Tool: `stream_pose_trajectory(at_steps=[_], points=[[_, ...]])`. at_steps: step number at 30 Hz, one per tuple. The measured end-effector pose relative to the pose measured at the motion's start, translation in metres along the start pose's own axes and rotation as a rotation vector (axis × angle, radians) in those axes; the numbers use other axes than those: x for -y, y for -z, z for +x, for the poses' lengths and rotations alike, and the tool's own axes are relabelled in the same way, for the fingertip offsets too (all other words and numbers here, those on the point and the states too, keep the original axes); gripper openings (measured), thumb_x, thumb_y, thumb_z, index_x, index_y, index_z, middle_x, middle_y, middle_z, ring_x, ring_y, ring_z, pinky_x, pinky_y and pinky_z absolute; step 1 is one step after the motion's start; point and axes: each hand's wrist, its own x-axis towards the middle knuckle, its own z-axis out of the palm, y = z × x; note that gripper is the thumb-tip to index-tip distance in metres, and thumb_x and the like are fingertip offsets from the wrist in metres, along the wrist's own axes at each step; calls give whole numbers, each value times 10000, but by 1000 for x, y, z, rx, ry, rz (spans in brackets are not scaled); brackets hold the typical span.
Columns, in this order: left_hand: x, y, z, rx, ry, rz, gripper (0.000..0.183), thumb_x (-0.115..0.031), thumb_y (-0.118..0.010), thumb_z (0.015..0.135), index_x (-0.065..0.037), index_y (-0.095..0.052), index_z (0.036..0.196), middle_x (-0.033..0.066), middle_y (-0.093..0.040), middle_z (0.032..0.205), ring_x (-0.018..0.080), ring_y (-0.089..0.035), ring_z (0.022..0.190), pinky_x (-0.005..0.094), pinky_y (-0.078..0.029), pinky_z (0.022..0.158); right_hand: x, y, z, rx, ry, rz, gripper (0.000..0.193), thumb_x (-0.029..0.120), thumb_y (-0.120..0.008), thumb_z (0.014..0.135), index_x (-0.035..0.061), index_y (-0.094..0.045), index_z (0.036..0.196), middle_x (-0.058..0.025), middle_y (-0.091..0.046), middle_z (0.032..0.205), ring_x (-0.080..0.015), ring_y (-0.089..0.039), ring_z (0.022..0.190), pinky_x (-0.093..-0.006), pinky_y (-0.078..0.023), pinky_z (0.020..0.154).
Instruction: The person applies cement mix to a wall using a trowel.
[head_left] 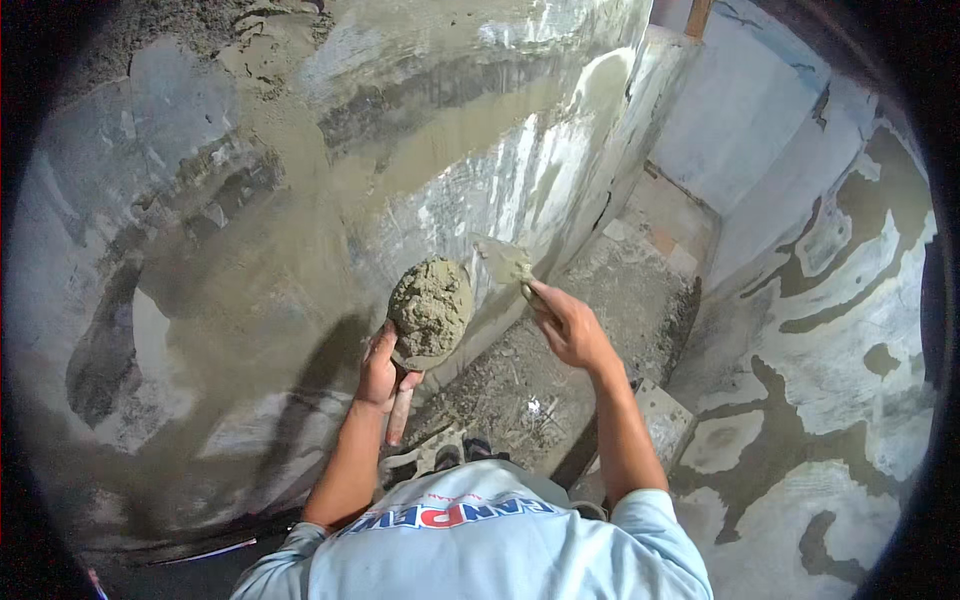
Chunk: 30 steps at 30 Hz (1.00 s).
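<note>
My left hand (378,372) is closed on the near left edge of a rounded pan (412,363) heaped with wet grey-green mortar (432,305). Below the pan, a short pale handle-like piece (399,412) with a reddish end sticks out beside that hand; whether it joins the pan I cannot tell. In my right hand (572,328) is a trowel (503,262), gripped by its handle. Its mortar-smeared blade points up and left, just right of the pan and in front of the wall. Most of my left fingers are hidden under the pan.
Ahead and left rises a wall (265,300) with patchy damp mortar and bare whitish areas. Another blotched wall (800,400) stands at the right. Between them lies a floor strip (520,370) of rubble and dirt, with a flat slab (655,425) near the right wall.
</note>
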Motion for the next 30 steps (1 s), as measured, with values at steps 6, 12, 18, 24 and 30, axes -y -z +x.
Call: stream_pose_trajectory(at_steps=[6, 12, 18, 24, 30], points=[[15, 1, -4, -2, -82, 53, 459, -460, -437, 1052, -37, -570, 1167, 86, -646, 874, 135, -465, 473, 276, -353, 423, -3, 12, 26, 236, -37, 87, 438, 22, -637, 884, 69, -592, 1317, -206, -687, 1119, -415, -671, 955, -448, -537, 795], [34, 10, 2, -51, -154, 11, 434, -446, -449, 1052, -39, -572, 1133, 63, -630, 846, 132, -463, 478, 280, -355, 440, 5, -4, 7, 356, -172, 167, 474, 54, -645, 915, 140, -588, 1378, -182, -719, 1125, -301, -722, 865, -388, -558, 742], [35, 9, 4, -32, -178, 33, 437, -452, -450, 1053, -40, -585, 1114, 52, -635, 849, 123, -457, 480, 272, -337, 429, -15, -3, 18, 122, -344, 344, 397, 160, -588, 1003, 87, -591, 1393, -174, -735, 1075, -192, -705, 930, -373, -550, 806], [39, 0, 6, -90, -177, -3, 425, -455, -449, 1052, -60, -592, 1113, 49, -634, 848, 127, -460, 478, 280, -341, 425, -18, 3, 44, 301, -267, 172, 355, 190, -590, 999, 65, -638, 1328, -201, -724, 1129, -234, -702, 948, -382, -540, 842], [40, -1, 6, -153, -179, 7, 418, -456, -456, 1050, -64, -593, 1096, 47, -639, 874, 134, -467, 494, 289, -343, 433, -35, -17, 15, 199, -342, 343, 369, 227, -586, 1023, 95, -628, 1364, -76, -712, 968, -163, -611, 808, -347, -511, 727]])
